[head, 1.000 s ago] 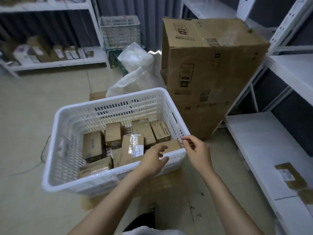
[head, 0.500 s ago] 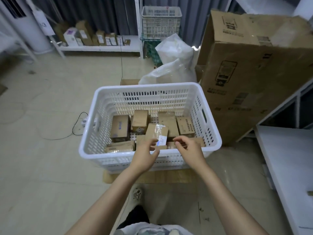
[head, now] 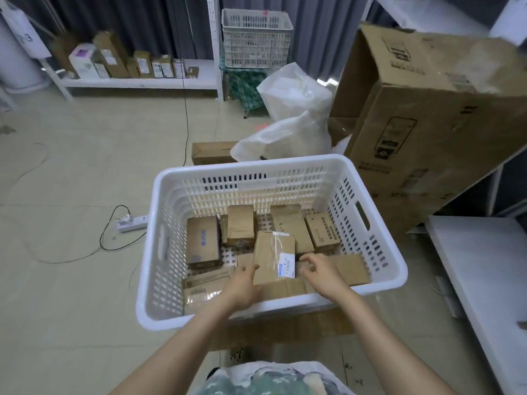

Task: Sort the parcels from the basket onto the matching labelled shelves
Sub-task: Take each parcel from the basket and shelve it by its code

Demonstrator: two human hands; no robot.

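In the white basket (head: 251, 164), left hand (head: 244, 284) fingers pinch a taped cardboard parcel (head: 271, 253) by its near edge — right hand (head: 323, 269) fingers curl round its labelled side.

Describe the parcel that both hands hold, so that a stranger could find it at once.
Start at the white slotted basket on the floor. Near its front wall, a flat brown parcel is tilted up between the left hand and right hand. Unlike its neighbours, it is raised off the pile and bears a white label with a blue edge.
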